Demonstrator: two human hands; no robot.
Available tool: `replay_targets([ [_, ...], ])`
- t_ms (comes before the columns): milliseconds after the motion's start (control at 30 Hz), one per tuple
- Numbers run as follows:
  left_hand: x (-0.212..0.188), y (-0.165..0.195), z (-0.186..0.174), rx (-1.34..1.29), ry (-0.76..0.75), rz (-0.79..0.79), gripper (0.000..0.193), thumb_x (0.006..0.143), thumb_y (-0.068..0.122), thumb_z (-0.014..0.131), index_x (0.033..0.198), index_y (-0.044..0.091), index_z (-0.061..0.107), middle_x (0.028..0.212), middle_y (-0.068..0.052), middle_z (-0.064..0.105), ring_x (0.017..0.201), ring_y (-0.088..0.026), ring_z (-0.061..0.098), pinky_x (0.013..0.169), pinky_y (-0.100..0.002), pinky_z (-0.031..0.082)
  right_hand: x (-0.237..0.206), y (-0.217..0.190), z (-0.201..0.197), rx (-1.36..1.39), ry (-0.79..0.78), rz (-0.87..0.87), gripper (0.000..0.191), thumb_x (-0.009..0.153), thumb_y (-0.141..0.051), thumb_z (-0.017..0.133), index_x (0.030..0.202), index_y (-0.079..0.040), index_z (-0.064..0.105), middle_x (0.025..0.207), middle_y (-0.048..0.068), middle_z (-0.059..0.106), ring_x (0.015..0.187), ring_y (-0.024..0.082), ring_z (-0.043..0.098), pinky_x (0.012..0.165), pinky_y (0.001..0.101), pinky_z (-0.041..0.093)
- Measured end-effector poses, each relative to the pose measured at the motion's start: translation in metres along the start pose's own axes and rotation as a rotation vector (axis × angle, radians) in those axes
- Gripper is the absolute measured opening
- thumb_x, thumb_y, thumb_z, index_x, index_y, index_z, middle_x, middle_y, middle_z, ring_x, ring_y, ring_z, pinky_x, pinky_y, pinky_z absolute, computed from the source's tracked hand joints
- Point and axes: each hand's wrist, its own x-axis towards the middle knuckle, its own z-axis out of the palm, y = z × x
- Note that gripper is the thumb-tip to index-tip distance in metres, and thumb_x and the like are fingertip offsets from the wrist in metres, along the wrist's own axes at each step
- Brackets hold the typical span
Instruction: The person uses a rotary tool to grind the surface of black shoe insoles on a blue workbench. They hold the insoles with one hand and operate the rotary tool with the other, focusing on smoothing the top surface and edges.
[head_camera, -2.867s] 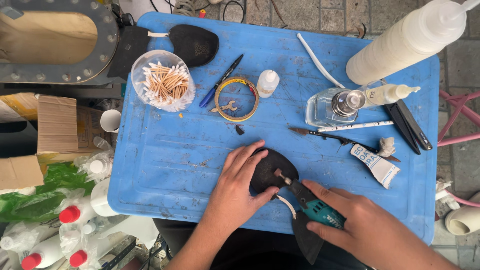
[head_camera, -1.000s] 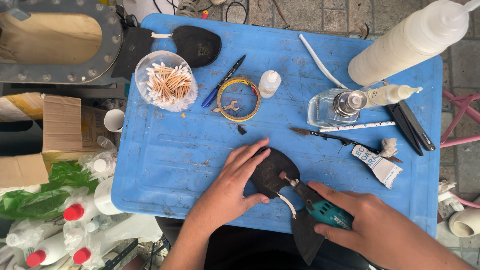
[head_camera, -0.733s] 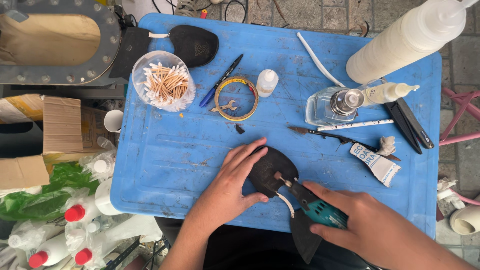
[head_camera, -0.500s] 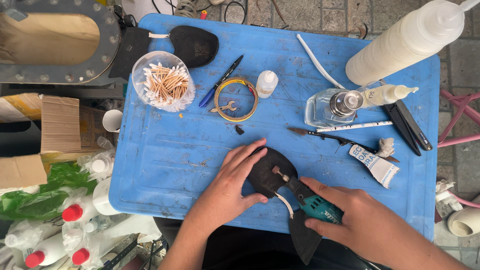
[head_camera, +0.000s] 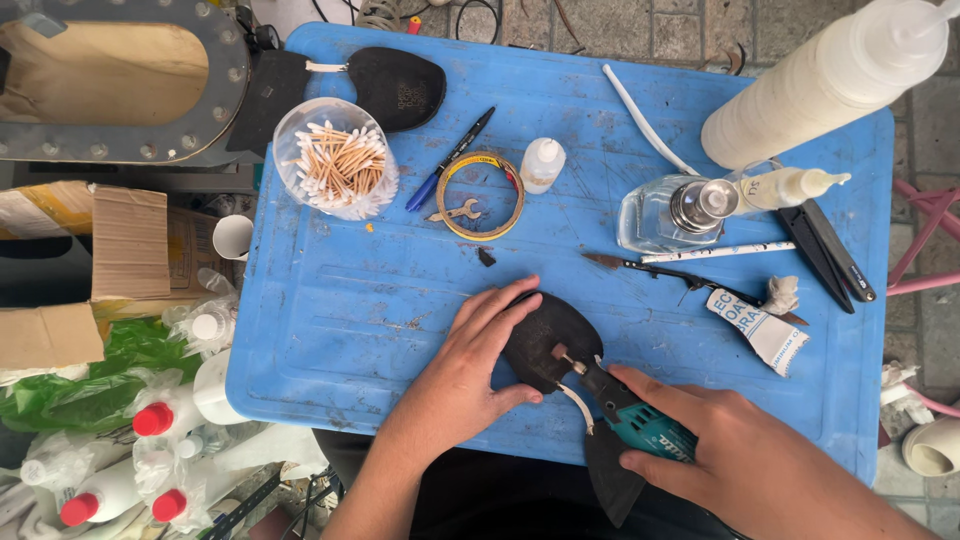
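Here, near the front edge of the blue table (head_camera: 330, 330), the left hand (head_camera: 470, 365) lies flat with fingers spread, pressing a dark rounded sole piece (head_camera: 545, 335) down. The right hand (head_camera: 735, 455) is clenched around a teal rotary tool (head_camera: 635, 420), whose tip touches the piece's right side. Compared with half a second ago, hands, tool and piece sit almost exactly as they did; only a slight shift shows, so the grinding contact appears sustained rather than finished. Toward the back-left corner, a clear round tub (head_camera: 335, 160) holds cotton swabs. Near the back-right corner stands a glass bottle (head_camera: 665, 212) with clear liquid, beside a large white squeeze bottle (head_camera: 825, 80) lying over that corner.
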Motion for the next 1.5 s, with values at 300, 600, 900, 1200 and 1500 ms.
replay_targets([
  [300,-0.001,0.001,0.0,0.007,-0.002,-0.002,0.096,0.061,0.018,0.092,0.145,0.002,0.049,0.16,-0.009,0.042,0.146,-0.033,0.04,0.121,-0.045,0.036,0.001,0.005,0.003,0.05,0.035,-0.072,0.083,0.076,-0.039,0.085,0.152,-0.027,0.054,0.102,0.012,0.081,0.085,0.025,0.077,0.079,0.0362,0.059],
  [600,-0.001,0.001,0.001,0.004,0.008,-0.006,0.096,0.061,0.018,0.092,0.145,0.002,0.049,0.16,-0.01,0.041,0.146,-0.033,0.039,0.121,-0.045,0.036,-0.001,0.001,0.001,0.04,0.0,0.068,0.083,0.077,-0.039,0.085,0.154,-0.033,0.053,0.098,0.011,0.082,0.078,0.025,0.075,0.081,0.0334,0.06],
  [900,0.001,0.0,0.003,0.024,-0.02,-0.059,0.098,0.06,0.019,0.093,0.145,0.004,0.048,0.16,-0.008,0.04,0.146,-0.033,0.038,0.119,-0.046,0.035,0.002,0.003,0.004,0.052,0.021,0.029,0.083,0.077,-0.04,0.085,0.153,-0.029,0.054,0.098,0.013,0.081,0.075,0.025,0.075,0.078,0.0348,0.06],
  [1200,-0.001,0.0,0.002,0.018,-0.001,-0.03,0.098,0.061,0.02,0.092,0.146,0.004,0.048,0.16,-0.009,0.041,0.146,-0.033,0.039,0.12,-0.046,0.036,0.0,-0.006,0.001,0.041,-0.016,0.039,0.082,0.077,-0.039,0.083,0.153,-0.028,0.053,0.088,0.016,0.08,0.071,0.028,0.078,0.076,0.0353,0.06],
  [1500,0.0,0.0,0.002,0.025,0.006,-0.015,0.098,0.06,0.019,0.092,0.146,0.004,0.048,0.16,-0.009,0.041,0.146,-0.034,0.04,0.12,-0.046,0.036,0.009,0.011,0.014,0.077,0.136,-0.263,0.079,0.078,-0.036,0.084,0.15,-0.019,0.056,0.103,0.016,0.08,0.085,0.03,0.079,0.079,0.0346,0.059],
])
